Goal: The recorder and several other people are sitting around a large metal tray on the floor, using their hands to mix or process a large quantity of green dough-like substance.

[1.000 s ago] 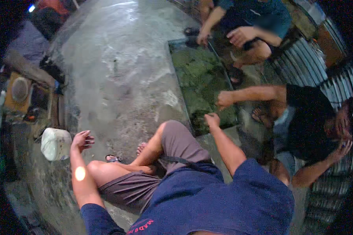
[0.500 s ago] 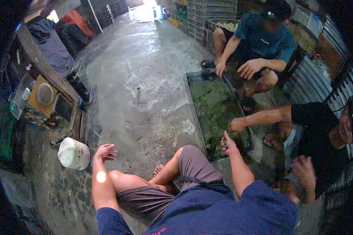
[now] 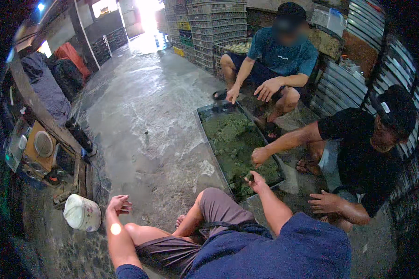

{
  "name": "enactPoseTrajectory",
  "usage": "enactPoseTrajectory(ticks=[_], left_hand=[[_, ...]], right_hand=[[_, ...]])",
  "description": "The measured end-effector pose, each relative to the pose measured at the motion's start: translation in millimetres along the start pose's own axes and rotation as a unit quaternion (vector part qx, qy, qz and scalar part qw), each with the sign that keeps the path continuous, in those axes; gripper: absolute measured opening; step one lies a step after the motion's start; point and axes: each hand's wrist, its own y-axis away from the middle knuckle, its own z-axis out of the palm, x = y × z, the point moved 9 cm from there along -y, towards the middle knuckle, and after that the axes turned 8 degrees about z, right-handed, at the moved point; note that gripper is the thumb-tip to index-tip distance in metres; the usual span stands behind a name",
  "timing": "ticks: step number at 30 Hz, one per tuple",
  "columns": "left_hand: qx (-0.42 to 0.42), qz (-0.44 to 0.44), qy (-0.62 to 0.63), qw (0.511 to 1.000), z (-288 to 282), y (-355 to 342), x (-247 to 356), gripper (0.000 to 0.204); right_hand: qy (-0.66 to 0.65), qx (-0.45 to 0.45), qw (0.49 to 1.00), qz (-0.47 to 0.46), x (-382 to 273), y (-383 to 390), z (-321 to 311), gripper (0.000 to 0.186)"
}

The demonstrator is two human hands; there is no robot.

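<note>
A shallow dark-rimmed tray (image 3: 215, 162) lies on the floor to my right front, holding a damp, lumpy grey-green mass (image 3: 235, 128). Over its near end is my right hand (image 3: 256, 182), its fingers curled together around a small dark bit too unclear to name. My left hand (image 3: 119, 204) hangs free near my left knee, palm inward, fingers loosely bent and apart, with nothing in it. Close to my right hand, a co-worker's fist (image 3: 260, 156) is above the same mass. Another co-worker's hand (image 3: 233, 95) reaches to the tray's far end.
To my left stands a white tub (image 3: 82, 213) with a whitish cover, beside a wooden frame and a speaker-like box (image 3: 43, 143). Crates (image 3: 219, 32) are stacked at the back. Two seated co-workers and corrugated metal sheets (image 3: 337, 86) line the right side.
The view has tilted up and turned right. My right hand has closed its fingers and turned over the tray. The nearer co-worker's free hand has lowered toward the knee.
</note>
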Motion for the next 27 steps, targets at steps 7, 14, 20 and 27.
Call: enactPoseTrajectory(ticks=[7,14,20,27], left_hand=[[-0.012,0.009,0.011,1.000,8.9,-3.1,6.7,0.036],[0.011,0.008,0.019,1.000,-7.3,3.7,-4.5,0.036],[0.018,-0.007,-0.005,1.000,0.8,7.4,3.8,0.036],[0.019,-0.004,0.004,1.000,2.1,3.2,4.0,0.033]], right_hand=[[0.143,-0.029,0.985,0.091,20.9,-20.8,-20.4,0.003],[0.317,0.151,0.926,-0.142,-8.6,19.4,1.9,0.033],[0.192,0.208,0.953,-0.112,-25.5,37.2,4.8,0.055],[0.171,0.098,0.977,-0.083,-14.4,24.3,18.8,0.049]])
